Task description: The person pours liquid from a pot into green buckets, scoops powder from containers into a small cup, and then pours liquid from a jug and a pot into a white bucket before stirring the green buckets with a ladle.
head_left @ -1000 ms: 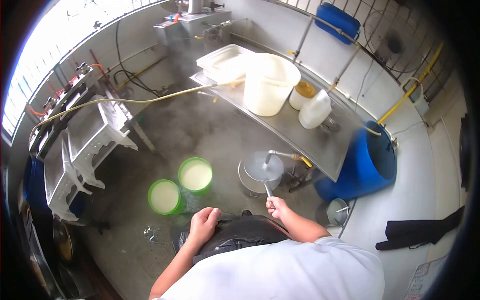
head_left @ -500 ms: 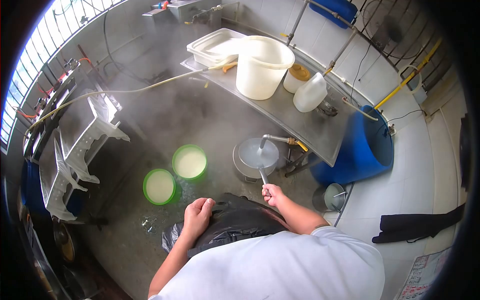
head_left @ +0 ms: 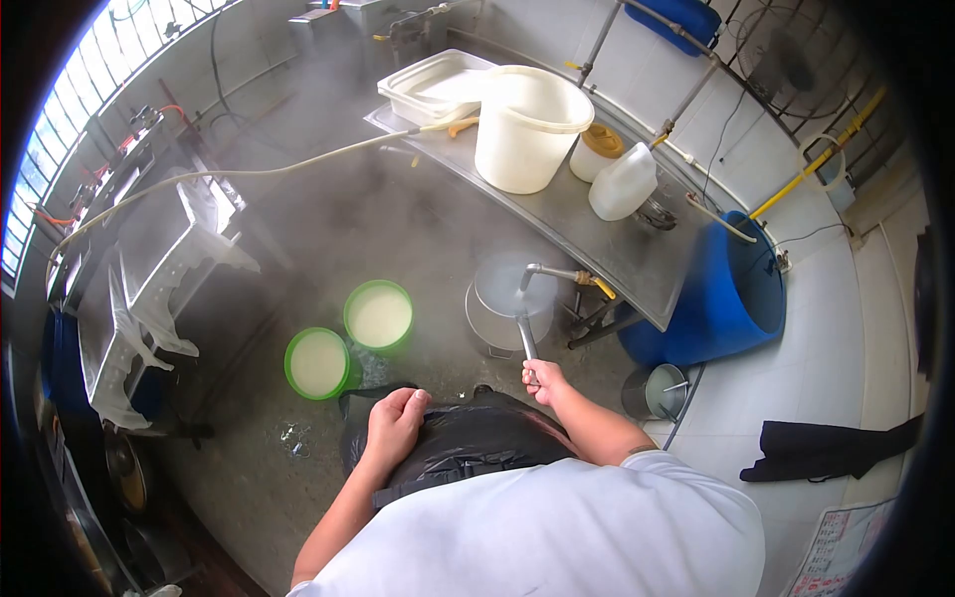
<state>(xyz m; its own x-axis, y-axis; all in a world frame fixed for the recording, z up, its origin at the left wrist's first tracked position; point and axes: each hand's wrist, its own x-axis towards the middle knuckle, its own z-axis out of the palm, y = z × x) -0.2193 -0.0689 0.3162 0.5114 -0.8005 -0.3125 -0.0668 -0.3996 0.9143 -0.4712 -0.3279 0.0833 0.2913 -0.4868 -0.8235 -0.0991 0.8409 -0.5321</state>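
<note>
My right hand [head_left: 543, 382] is closed around the handle of a long-handled dipper [head_left: 529, 343]. The dipper's round bowl, holding cloudy liquid, is under the bent metal spout [head_left: 533, 271] and over a metal pot [head_left: 487, 333], whose inside is mostly hidden. My left hand [head_left: 396, 422] is curled at the front of the black plastic apron [head_left: 468, 423]; its palm and whatever may be in it are hidden. Ahead of that hand, two green buckets [head_left: 344, 364] [head_left: 409, 328] of pale, creamy liquid stand side by side on the floor.
Steam hangs over the wet floor [head_left: 239, 478]. A metal table [head_left: 597, 254] carries a white tub [head_left: 527, 139], a tray [head_left: 428, 85] and a plastic jug [head_left: 624, 184]. A hose [head_left: 288, 171] crosses to the left. A blue barrel [head_left: 716, 308] and small metal bucket [head_left: 655, 393] stand right.
The view has shifted slightly. The black apron's lower left part has drawn in and sits nearer the green buckets. My right hand keeps its hold on the dipper, which has hardly moved.
</note>
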